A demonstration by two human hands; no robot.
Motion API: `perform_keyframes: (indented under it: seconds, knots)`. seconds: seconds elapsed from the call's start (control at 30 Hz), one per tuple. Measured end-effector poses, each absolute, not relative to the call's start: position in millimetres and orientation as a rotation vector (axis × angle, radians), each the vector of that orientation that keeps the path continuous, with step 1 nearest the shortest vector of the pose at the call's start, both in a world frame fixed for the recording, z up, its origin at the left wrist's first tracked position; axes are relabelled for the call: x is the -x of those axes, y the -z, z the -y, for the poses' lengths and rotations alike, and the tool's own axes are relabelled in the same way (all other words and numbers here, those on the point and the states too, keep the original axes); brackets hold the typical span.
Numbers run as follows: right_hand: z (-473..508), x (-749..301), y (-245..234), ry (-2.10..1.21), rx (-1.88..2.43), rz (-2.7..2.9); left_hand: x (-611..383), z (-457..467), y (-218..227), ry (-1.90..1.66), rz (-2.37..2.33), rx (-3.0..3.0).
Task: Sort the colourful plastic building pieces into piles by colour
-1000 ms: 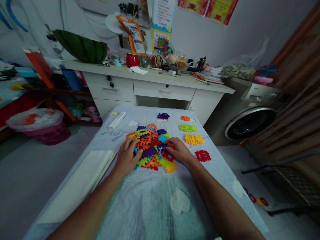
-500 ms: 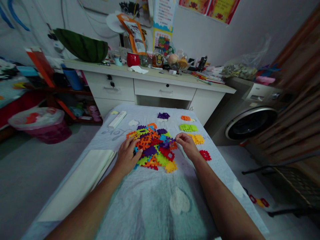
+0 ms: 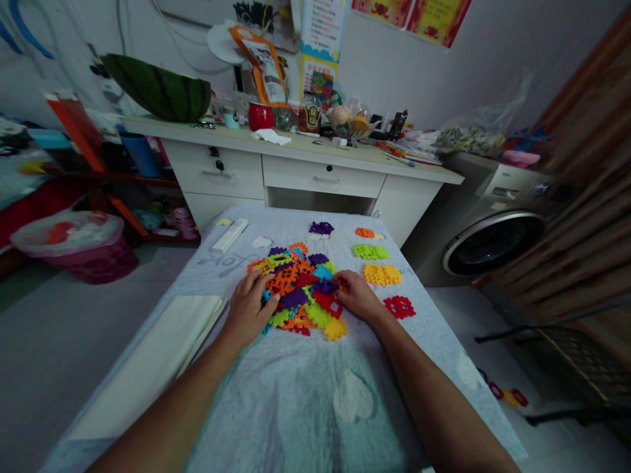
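A heap of colourful toothed plastic building pieces [image 3: 296, 299] lies in the middle of the cloth-covered table. On its left edge rests my left hand [image 3: 250, 307], fingers spread and touching the pieces. My right hand [image 3: 359, 295] is at the heap's right edge, fingertips pinched on an orange-red building piece [image 3: 343, 287] that they partly cover. Sorted by colour along the right side are red pieces [image 3: 399, 307], yellow pieces [image 3: 382, 274], green pieces [image 3: 370, 252] and orange pieces [image 3: 365, 232]. Purple pieces [image 3: 321, 228] form a group behind the heap.
A white bar-shaped object [image 3: 231, 236] lies at the table's back left, and a folded pale cloth [image 3: 148, 368] along the left edge. Behind stands a cluttered white desk [image 3: 211, 169]. A washing machine [image 3: 488, 223] is at the right, a pink bin [image 3: 79, 253] at the left.
My right hand has moved left and slightly down, from just beside the heap onto its right edge. My left hand has stayed in place.
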State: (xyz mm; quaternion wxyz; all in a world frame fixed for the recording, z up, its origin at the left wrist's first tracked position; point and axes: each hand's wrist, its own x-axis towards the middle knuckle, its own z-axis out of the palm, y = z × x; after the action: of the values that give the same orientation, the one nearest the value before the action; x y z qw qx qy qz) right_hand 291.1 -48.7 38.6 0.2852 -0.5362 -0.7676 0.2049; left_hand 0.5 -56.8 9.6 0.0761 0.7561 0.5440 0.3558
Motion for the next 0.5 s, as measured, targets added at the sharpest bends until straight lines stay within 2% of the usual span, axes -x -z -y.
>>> perform_keyframes:
  seconds: [0.3,0.5]
  knots:
    - [48.8,-300.2,-55.6,-0.388,1.483,2.103,-1.1,56.3,-7.8,-1.064,-1.653,-2.258]
    - [42.1,-353.9,-75.4,-0.123,1.779,1.851,-0.5,55.9,-7.7,-1.032,-1.659,-2.278]
